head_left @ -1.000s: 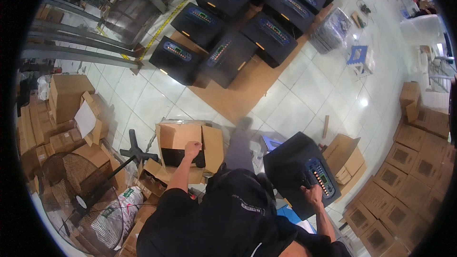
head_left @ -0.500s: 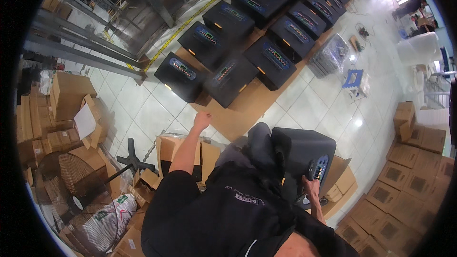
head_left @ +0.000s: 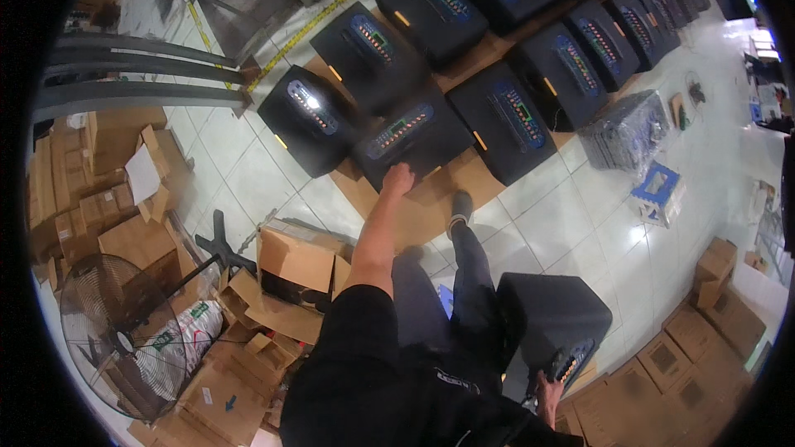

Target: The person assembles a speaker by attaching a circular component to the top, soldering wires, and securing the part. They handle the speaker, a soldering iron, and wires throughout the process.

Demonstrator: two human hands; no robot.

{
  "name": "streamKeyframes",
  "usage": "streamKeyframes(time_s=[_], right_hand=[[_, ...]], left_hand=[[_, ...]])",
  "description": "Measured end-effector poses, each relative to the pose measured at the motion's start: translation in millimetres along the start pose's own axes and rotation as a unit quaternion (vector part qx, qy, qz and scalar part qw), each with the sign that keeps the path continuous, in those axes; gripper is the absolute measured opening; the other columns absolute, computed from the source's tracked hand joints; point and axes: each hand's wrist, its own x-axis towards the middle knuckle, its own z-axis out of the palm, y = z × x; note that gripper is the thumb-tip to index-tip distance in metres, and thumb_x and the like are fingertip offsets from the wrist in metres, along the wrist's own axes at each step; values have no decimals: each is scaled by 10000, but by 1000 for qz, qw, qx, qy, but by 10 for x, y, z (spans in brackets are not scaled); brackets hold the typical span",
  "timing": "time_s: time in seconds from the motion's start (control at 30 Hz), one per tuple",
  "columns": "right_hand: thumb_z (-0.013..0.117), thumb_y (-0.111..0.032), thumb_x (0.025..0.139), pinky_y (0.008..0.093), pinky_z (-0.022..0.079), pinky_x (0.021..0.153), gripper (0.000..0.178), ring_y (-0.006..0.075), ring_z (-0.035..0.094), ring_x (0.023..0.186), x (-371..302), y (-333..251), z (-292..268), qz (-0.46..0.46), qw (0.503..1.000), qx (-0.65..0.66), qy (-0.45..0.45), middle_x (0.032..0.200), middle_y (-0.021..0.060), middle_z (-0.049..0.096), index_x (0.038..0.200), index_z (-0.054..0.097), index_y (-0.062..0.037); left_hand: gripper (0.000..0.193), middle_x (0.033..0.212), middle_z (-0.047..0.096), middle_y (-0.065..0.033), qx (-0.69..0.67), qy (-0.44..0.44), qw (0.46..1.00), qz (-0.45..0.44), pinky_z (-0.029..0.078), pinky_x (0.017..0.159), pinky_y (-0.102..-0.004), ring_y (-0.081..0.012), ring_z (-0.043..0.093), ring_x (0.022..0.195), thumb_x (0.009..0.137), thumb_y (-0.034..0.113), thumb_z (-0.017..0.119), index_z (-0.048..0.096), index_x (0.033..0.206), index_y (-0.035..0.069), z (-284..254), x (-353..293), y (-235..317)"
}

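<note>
My right hand (head_left: 547,397) is closed on a black box-shaped speaker (head_left: 553,314) beside my right leg, by its panel of knobs. The exact grip is partly hidden. Ahead of me my left arm reaches out, and the left hand (head_left: 399,180) is curled closed with nothing visible in it. It appears just over the near edge of another black speaker (head_left: 418,134); whether it touches that speaker I cannot tell. More speakers of the same kind stand around that one, among them one at the left end (head_left: 308,120) and one to the right (head_left: 502,124).
Brown cardboard (head_left: 431,219) lies under the speakers on the tiled floor. A blue-and-white stool (head_left: 660,192) and a plastic-wrapped stack (head_left: 627,131) stand to the right. An opened carton (head_left: 298,255), a fan (head_left: 124,338) and boxes crowd the left; stacked cartons (head_left: 646,377) fill the lower right.
I have stepped forward, so the rows of speakers appear closer. My left hand has swung up toward the nearest speaker, and the speaker at my right hand has moved along with me.
</note>
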Motion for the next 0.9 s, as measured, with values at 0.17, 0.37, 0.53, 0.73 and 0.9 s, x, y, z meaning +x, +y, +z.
streamKeyframes(time_s=[0.17,0.37,0.53,0.73,0.9], right_hand=[[710,-227,857,453,502,682,347,335,622,758,184,114,-352,-131,960,-243,-55,914,279,649,1123,671,-7],[736,-167,870,388,470,621,233,200,528,688,251,29,-379,54,997,-25,46,810,96,623,979,666,27],[727,-142,854,392,466,658,247,215,524,720,327,-76,-399,17,998,-31,47,857,89,618,989,651,50],[754,-142,834,331,417,571,275,140,501,677,503,-40,-400,2,998,-58,35,763,61,606,1004,667,56],[699,-255,891,343,417,596,312,157,460,662,392,-332,-345,-81,985,-144,44,755,47,575,1020,682,29]], left_hand=[[575,1344,569,-217,45,113,993,3,411,1079,-534,-402,496,1307,895,314,692,499,1335,0,428,937,0],[661,1314,589,-253,57,115,992,-15,443,1054,-470,-382,549,1251,800,427,805,587,1236,-21,597,1418,-75],[638,1093,701,-232,56,85,995,-7,511,961,-439,-377,662,1068,725,516,840,711,1050,-17,578,1508,-88],[688,1062,717,-232,28,45,999,-12,531,909,-457,-385,679,1037,743,587,801,727,1040,-29,524,1609,-141],[596,1037,723,-233,-4,22,999,-49,535,893,-449,-374,687,1027,790,534,785,740,1002,-21,574,1338,-232]])
